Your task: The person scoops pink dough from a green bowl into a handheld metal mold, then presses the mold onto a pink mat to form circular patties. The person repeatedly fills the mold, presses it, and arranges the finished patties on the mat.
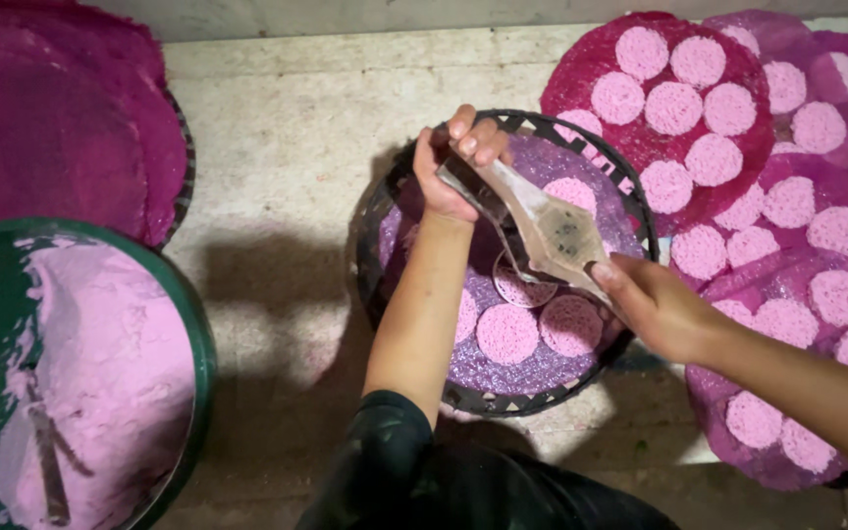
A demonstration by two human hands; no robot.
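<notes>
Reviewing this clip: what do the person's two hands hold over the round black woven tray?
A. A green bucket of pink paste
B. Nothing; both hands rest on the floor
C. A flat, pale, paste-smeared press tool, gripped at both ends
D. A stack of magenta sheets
C: the left hand grips the upper end and the right hand the lower end of the flat, pale, paste-smeared press tool, above the round black woven tray with pink discs.

The left hand (pixel 455 162) is curled in a closed fist, forearm stretched straight ahead. The right hand (pixel 655 306) reaches in from the right — fingers closed, wrist level.
</notes>
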